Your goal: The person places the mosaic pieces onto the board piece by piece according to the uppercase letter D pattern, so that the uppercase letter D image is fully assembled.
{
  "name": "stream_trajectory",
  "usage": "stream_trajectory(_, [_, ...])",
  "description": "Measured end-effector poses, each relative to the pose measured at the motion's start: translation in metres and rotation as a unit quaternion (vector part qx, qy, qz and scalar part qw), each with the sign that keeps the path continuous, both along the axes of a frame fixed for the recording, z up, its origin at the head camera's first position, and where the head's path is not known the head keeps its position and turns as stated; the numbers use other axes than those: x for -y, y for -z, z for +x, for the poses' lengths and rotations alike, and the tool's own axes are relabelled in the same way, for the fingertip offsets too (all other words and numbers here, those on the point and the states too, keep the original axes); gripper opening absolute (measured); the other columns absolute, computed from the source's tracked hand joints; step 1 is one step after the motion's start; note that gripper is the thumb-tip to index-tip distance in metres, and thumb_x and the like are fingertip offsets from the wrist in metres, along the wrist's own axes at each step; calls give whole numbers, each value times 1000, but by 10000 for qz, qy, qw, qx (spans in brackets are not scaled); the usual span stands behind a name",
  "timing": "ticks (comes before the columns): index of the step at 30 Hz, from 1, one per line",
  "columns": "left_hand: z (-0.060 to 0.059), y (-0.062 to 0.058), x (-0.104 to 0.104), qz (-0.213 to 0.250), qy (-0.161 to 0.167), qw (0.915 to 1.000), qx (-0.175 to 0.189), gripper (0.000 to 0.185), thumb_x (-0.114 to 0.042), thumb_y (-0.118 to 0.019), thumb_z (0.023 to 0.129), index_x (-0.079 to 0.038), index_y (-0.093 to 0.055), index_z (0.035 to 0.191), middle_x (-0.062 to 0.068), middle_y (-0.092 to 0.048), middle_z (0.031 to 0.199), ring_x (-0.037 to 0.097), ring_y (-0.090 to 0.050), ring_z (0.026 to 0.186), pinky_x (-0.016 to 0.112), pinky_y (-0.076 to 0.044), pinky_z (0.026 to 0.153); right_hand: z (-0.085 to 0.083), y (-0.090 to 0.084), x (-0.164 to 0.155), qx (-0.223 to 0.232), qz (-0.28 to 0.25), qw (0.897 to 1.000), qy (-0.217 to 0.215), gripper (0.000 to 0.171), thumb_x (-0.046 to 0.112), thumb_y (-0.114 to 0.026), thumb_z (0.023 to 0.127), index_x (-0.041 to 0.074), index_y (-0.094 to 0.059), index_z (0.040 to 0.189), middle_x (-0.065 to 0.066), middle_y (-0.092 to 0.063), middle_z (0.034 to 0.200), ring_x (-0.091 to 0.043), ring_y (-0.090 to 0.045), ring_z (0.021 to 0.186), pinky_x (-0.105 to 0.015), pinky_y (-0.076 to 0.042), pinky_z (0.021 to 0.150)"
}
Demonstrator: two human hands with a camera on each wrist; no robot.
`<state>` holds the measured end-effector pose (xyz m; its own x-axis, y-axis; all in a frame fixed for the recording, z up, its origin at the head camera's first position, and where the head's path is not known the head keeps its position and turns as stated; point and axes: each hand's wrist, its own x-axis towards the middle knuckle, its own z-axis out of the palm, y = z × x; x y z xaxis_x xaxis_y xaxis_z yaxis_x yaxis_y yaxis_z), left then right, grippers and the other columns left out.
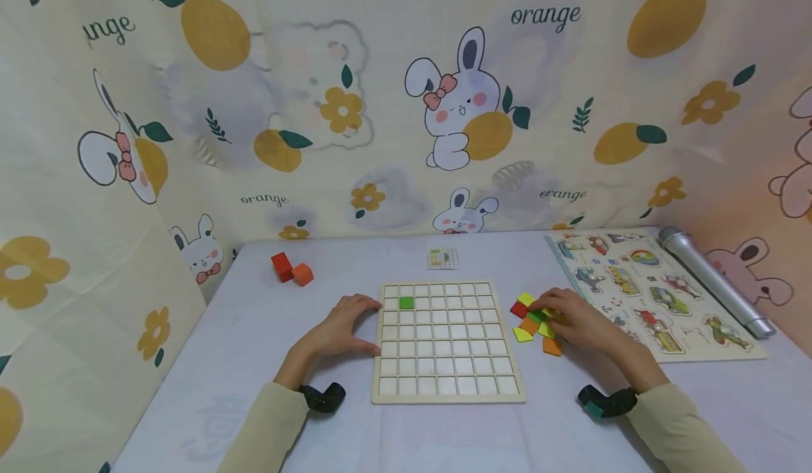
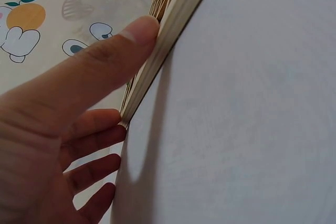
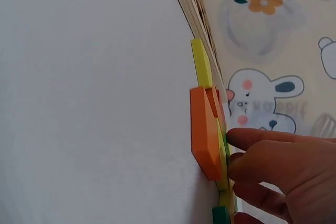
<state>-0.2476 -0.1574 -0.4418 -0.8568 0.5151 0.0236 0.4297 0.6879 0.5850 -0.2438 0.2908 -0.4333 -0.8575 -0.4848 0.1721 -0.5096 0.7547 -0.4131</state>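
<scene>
A pale wooden grid board lies flat in the middle of the table. One green square tile sits in a cell near its upper left. My left hand touches the board's left edge, thumb and fingers spread; the left wrist view has the thumb against the side of the frame. Just right of the board, my right hand reaches over a small heap of tiles, fingertips on a green tile among them. A red tile, a yellow tile and an orange tile show around those fingers.
Red and orange blocks stand at the back left. Behind the board lies a small patterned card. To the right are a sheet of colourful pictures and a silver cylinder. A printed cloth backdrop bounds the table.
</scene>
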Motion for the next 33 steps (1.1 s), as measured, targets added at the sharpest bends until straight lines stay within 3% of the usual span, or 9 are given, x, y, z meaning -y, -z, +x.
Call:
stream_trajectory(10, [0,0,1,76,19,10000,-32,78,-41,-82,67,-10,-49,130,4,-46,133,24,-34,125,47,-30,105,-5,0,-5,-61,115,9999,4,23,8,-71,81,10,-67,103,-4,-61,104,-23,-52,97,-46,-46,85])
stream_trajectory(18, [0,1,0,72,-9,10000,3,77,-41,-81,67,-12,-49,131,3,-46,134,23,-34,126,47,-29,106,-8,5,-7,-431,106,9977,-519,27,3,-70,81,8,-66,107,-3,-62,103,-20,-51,95,-36,-45,81])
stream_trajectory(22, [0,0,0,65,-21,10000,16,78,-41,-82,67,-12,-49,131,3,-46,134,24,-33,126,47,-29,106,-8,6,-8,-625,225,9968,-443,23,6,-71,80,9,-67,103,1,-62,100,-17,-49,93,-34,-45,80])
stream_trajectory(28, [0,1,1,85,4,10000,34,78,-41,-82,67,-11,-49,131,3,-46,134,24,-33,126,47,-29,107,-7,4,-8,-698,375,9968,-138,19,13,-73,80,13,-66,98,1,-61,100,-19,-52,94,-41,-47,83])
stream_trajectory(33, [0,2,1,147,19,9999,24,78,-41,-82,67,-10,-49,130,5,-46,134,25,-34,126,48,-29,106,-6,-2,-2,-695,-144,9975,11,23,13,-72,81,12,-64,103,1,-62,102,-18,-53,91,-38,-48,80])
